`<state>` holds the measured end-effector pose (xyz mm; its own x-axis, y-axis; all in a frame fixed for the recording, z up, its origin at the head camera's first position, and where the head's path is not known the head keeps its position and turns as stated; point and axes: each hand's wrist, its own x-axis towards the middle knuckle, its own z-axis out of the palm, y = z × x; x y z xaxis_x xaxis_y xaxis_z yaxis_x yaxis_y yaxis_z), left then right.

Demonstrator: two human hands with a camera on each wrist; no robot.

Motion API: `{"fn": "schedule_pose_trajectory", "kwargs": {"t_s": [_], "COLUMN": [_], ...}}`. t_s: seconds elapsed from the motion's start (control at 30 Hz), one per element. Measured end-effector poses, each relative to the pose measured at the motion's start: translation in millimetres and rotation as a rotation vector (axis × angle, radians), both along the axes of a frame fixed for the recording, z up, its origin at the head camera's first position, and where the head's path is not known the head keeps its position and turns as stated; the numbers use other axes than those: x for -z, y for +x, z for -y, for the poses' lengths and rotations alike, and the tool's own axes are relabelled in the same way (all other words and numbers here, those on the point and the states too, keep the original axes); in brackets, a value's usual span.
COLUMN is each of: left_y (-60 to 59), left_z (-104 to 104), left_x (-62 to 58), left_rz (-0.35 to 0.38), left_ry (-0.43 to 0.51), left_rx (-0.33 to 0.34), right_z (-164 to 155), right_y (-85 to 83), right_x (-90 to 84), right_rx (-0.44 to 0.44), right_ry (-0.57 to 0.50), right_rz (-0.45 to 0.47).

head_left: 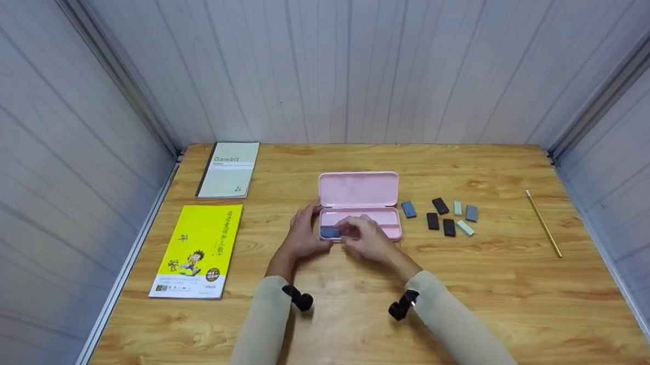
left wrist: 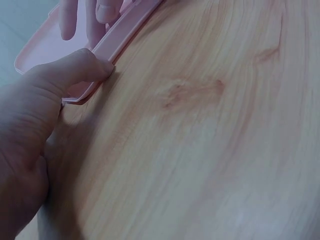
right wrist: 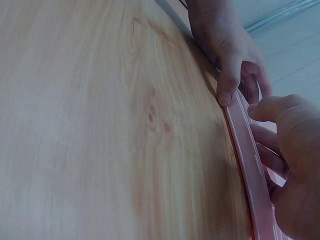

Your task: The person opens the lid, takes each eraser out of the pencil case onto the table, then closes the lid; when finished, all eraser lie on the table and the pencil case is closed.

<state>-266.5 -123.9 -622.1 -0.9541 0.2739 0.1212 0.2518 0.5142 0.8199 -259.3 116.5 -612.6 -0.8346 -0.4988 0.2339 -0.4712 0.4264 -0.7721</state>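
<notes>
A pink pencil case (head_left: 358, 189) lies with its lid raised toward the back. My left hand (head_left: 302, 231) grips its left end, the thumb pressed along the front wall (left wrist: 105, 50). Inside the front compartment, at the left, is a blue-grey eraser (head_left: 330, 232). My right hand (head_left: 367, 238) reaches over the front rim with bent fingers, its fingertips right at the eraser's right end. In the right wrist view the right thumb (right wrist: 272, 107) stands apart from the fingers, which dip behind the case's front wall (right wrist: 247, 155); I cannot tell whether they pinch the eraser.
Right of the case lie several small eraser-like blocks: blue (head_left: 409, 209), black (head_left: 433, 221), pale green (head_left: 465, 228) and grey-blue (head_left: 471, 213). A gold pencil (head_left: 543, 224) is farther right. A yellow book (head_left: 198, 248) and a grey notebook (head_left: 229, 173) lie at the left.
</notes>
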Motion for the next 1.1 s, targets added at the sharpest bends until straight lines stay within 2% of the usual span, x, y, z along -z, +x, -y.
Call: {"fn": "schedule_pose_trajectory", "kwargs": {"t_s": [0.2, 0.47, 0.67, 0.8, 0.97, 1.1], "left_y": [-0.3, -0.2, 1.1, 1.7, 1.4, 0.2], "left_z": [-2.3, -2.4, -3.3, -4.0, -3.1, -1.6], "left_x": [0.4, -0.7, 1.2, 2.9, 2.1, 4.1], "left_rz": [-0.002, 0.005, -0.003, -0.028, -0.023, -0.024], "left_ry": [0.003, -0.011, -0.010, -0.010, -0.004, 0.000], "left_rx": [-0.001, -0.012, -0.016, -0.017, -0.013, -0.015], "right_z": [-5.2, 1.9, 6.7, 11.8, 18.3, 23.7], "right_y": [-8.1, -4.9, 2.2, 0.3, -11.0, -12.5], "right_x": [18.3, 16.7, 3.4, 2.7, 18.5, 18.3], "right_rx": [0.026, 0.051, 0.010, 0.011, 0.035, 0.025], "right_ry": [0.001, 0.022, 0.021, 0.067, 0.155, 0.193], "right_rz": [-0.011, 0.015, -0.023, -0.041, -0.071, -0.082]}}
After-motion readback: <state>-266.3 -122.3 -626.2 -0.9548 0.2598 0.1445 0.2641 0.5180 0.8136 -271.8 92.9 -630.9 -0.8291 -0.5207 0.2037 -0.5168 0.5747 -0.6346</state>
